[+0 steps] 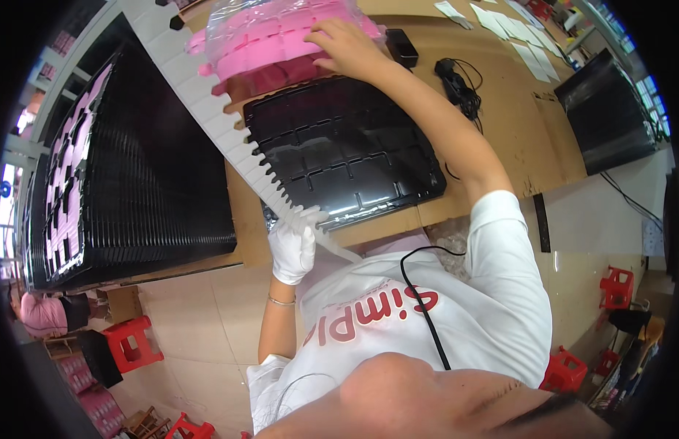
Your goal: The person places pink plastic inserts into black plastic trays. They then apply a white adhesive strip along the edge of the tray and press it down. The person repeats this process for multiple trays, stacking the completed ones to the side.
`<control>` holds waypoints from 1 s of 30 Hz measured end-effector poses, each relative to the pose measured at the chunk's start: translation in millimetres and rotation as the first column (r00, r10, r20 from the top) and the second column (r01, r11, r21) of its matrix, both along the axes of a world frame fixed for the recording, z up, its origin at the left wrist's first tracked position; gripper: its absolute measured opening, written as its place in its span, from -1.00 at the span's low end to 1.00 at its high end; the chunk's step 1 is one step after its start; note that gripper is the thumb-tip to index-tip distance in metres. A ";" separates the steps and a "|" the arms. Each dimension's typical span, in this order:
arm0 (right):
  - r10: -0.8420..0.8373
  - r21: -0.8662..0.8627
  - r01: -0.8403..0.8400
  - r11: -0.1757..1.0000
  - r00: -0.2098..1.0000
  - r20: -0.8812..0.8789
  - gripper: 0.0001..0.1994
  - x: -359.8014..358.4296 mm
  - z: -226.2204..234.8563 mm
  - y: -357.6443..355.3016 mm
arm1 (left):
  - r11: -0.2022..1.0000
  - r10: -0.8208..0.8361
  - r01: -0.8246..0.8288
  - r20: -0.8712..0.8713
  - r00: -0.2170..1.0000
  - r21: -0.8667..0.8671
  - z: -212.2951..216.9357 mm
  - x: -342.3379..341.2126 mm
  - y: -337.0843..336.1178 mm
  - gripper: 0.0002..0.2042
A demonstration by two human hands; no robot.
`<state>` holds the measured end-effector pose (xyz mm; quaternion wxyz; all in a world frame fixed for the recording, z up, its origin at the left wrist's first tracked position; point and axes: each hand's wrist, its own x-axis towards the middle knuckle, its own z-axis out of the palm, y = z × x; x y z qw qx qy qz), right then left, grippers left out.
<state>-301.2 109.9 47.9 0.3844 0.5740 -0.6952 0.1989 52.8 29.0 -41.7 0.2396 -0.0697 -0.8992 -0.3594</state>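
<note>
I see the gloved left hand [290, 256] clasping a strip [215, 113] at a black tray's [343, 150] left edge, the right hand [357, 53] spreading its fingers [332, 29] on a pink stack [266, 40], grip unclear, over a brown bench [529, 113], red stools [127, 334] on tiled floor [200, 322] beyond, the strip long, white, notched.

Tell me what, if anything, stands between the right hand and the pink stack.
Possibly the clear plastic film: it covers part of the pink stack, but whether it lies under the fingers of the right hand can't be told. Nothing else visible stands between them.
</note>
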 end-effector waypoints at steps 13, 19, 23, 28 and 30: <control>-0.223 0.393 -0.184 0.901 0.581 0.783 -0.73 -86.8 -3.5 -80.1 | 0.696 0.331 -0.331 0.123 0.935 0.637 16.6 -28.8 -58.3 -0.68; -0.260 0.313 -0.285 0.906 0.207 0.943 -0.68 -104.9 3.4 -81.0 | -0.153 -0.038 0.137 -0.145 0.989 0.979 39.6 -81.1 -91.5 -0.52; -0.073 0.104 -0.171 0.980 0.181 0.981 -0.67 -99.7 8.3 -78.2 | 0.126 -0.055 -0.227 0.235 0.970 0.966 30.1 -122.2 -99.1 -0.58; 0.151 -0.179 -0.009 0.984 0.577 0.803 -0.74 -99.0 -3.6 -94.3 | 0.983 0.178 -0.173 -0.100 0.979 0.056 40.3 -189.7 -81.6 -0.72; 0.005 -0.079 0.069 0.994 0.721 0.693 -0.77 -67.5 15.5 -86.5 | 0.821 0.123 -0.271 -0.306 0.944 -0.503 45.5 -218.8 -88.8 -0.57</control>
